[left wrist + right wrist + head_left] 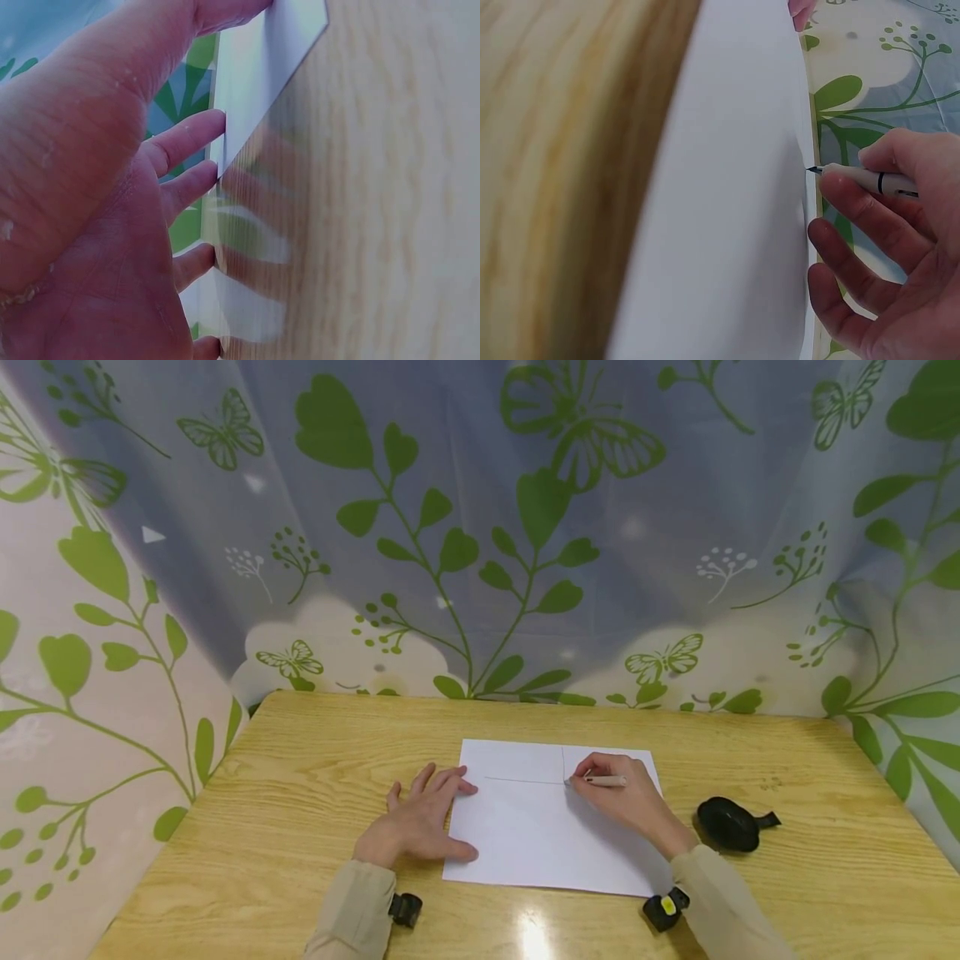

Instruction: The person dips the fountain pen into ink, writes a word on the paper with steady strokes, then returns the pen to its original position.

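A sheet of white paper point(525, 839) lies on the wooden table, with a long thin line across its upper part and a shorter upright line meeting it. My right hand point(626, 793) pinches a pale-barrelled pen point(606, 781), its dark tip at the spot where the two lines meet. In the right wrist view the pen point(870, 180) sits between thumb and forefinger, the other fingers loosely bent. Spread out over the paper's left edge, my left hand point(420, 818) rests with thumb and some fingertips on the sheet. The left wrist view shows its fingers point(191, 187) reaching down to paper and table.
Right of the paper stands a small black pan-shaped dish point(727, 824) with a short handle, close to my right forearm. The wooden table point(285, 793) ends at the back against a curtain point(480, 568) printed with green leaves and butterflies. Each wrist wears a black camera strap.
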`<control>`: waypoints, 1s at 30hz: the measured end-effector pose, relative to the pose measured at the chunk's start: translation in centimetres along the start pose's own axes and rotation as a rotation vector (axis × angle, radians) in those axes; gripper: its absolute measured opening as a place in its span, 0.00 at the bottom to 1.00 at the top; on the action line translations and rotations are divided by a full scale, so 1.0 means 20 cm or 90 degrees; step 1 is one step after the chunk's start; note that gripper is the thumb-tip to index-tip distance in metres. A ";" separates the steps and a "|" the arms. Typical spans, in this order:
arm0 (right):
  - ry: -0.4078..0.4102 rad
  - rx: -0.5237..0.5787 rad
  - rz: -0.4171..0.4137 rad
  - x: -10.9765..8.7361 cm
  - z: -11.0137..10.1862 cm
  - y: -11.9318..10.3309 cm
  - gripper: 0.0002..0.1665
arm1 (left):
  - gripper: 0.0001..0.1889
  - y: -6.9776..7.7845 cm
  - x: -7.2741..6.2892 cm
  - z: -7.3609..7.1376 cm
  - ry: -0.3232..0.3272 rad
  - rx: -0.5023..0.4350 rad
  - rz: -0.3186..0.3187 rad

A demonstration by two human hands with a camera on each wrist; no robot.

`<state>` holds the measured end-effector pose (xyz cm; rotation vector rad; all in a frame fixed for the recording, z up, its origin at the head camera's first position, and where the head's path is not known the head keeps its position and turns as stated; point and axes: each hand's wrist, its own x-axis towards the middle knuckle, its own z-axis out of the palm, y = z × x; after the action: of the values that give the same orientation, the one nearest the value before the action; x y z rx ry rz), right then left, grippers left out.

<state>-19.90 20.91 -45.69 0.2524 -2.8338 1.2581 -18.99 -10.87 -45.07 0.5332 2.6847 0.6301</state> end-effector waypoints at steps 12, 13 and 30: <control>-0.004 0.005 0.002 -0.02 0.00 -0.01 0.03 | 0.40 -0.01 0.01 0.01 0.001 0.005 0.002; -0.004 0.008 0.002 -0.02 0.00 -0.01 0.03 | 0.40 -0.01 0.01 0.01 0.002 0.007 0.001; -0.017 0.012 0.003 -0.05 0.00 -0.03 0.03 | 0.39 0.00 0.00 0.00 -0.001 0.004 0.001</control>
<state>-18.82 20.71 -45.43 0.2661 -2.8479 1.2932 -19.05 -10.85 -45.05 0.5370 2.6860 0.6211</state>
